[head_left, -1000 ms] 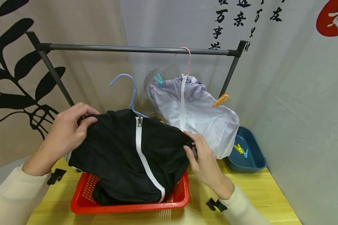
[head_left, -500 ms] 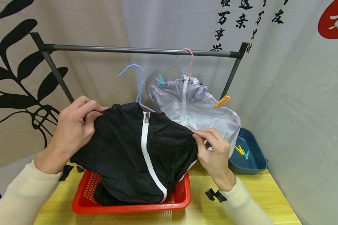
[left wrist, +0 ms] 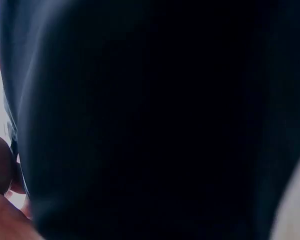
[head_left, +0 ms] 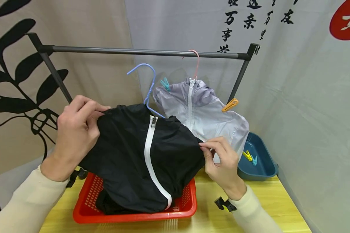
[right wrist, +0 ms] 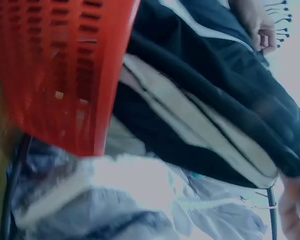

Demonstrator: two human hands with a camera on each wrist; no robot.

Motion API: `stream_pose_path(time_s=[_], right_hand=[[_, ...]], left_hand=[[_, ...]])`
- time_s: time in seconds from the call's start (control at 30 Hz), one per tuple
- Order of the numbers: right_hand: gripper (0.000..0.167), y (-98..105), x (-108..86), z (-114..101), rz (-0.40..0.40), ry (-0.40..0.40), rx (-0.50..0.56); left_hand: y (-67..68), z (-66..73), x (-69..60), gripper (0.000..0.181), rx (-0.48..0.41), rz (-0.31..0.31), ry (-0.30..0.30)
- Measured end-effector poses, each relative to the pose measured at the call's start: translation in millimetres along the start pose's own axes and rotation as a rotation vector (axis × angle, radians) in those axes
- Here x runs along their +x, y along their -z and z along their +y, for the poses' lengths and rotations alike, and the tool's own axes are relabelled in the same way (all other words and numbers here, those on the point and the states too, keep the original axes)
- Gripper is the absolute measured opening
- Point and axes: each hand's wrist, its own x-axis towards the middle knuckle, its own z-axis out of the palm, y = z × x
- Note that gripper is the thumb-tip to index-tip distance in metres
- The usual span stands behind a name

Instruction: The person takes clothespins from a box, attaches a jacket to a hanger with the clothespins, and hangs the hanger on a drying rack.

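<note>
A black jacket with a white zipper hangs between my hands, tilted down to the right, its lower part in a red basket. My left hand pinches its left shoulder between thumb and fingers. At the other shoulder, my right hand pinches the fabric with its fingertips. A blue hanger sticks out at the collar, its hook free and below the rail; the rest is hidden inside. Black cloth fills most of the left wrist view. White stripes show on the jacket's side in the right wrist view.
Behind, a grey-white jacket hangs by a pink hanger from a dark rail, with a teal clothespin and an orange clothespin. A blue bin with more clothespins stands at the right.
The black jacket and its blue hanger have risen and shifted right. My right hand, earlier with fingers apart at the jacket's side, now pinches the shoulder; my left hand has moved slightly up.
</note>
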Motion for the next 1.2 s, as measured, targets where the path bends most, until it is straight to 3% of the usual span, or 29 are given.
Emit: stream_pose_path(time_s=[0.07,0.17,0.3,0.4,0.47,0.57,0.67,0.77,0.83,1.0,1.1,1.2], right_hand=[[0.021,4,1.3,1,-0.059,0.025,0.006],[0.029,9,5.5,1,-0.063,0.003,-0.013],[0.049,16,15.5,0,-0.039,-0.127,-0.032],[0.059,21,22.8,-1,-0.145,-0.209,-0.007],[0.052,22,25.5,-1,-0.238,-0.222,0.028],[0.027,22,24.8,-1,-0.322,-0.190,0.041],[0.013,20,21.6,0,-0.316,-0.172,0.020],[0.014,19,18.4,0,-0.270,-0.199,-0.029],[0.013,19,16.3,1,-0.236,-0.218,-0.054],[0.034,22,9.8,5,-0.175,-0.258,-0.094],[0.034,25,5.6,7,-0.151,-0.289,-0.092],[0.023,28,2.5,8,-0.145,-0.316,-0.089]], left_hand=[[0.7,1.7,3.2,0.031,-0.041,0.035,0.013],[1.9,3.7,6.0,0.027,-0.084,0.064,0.011],[4.3,6.7,9.1,0.020,-0.153,0.118,0.018],[7.2,10.1,11.5,0.018,-0.182,0.127,0.029],[9.2,12.9,12.5,0.017,-0.186,0.114,0.031],[12.3,17.5,13.1,0.015,-0.180,0.077,0.029],[14.4,20.7,13.2,0.014,-0.189,0.044,0.037],[14.9,19.8,10.7,0.017,-0.185,0.018,0.072],[15.4,14.8,5.9,0.029,-0.161,-0.007,0.111],[16.9,-1.3,-12.1,0.091,-0.100,-0.117,0.285],[15.8,-6.6,-20.6,0.116,-0.068,-0.188,0.378],[15.4,-12.8,-24.8,0.101,-0.038,-0.162,0.365]])
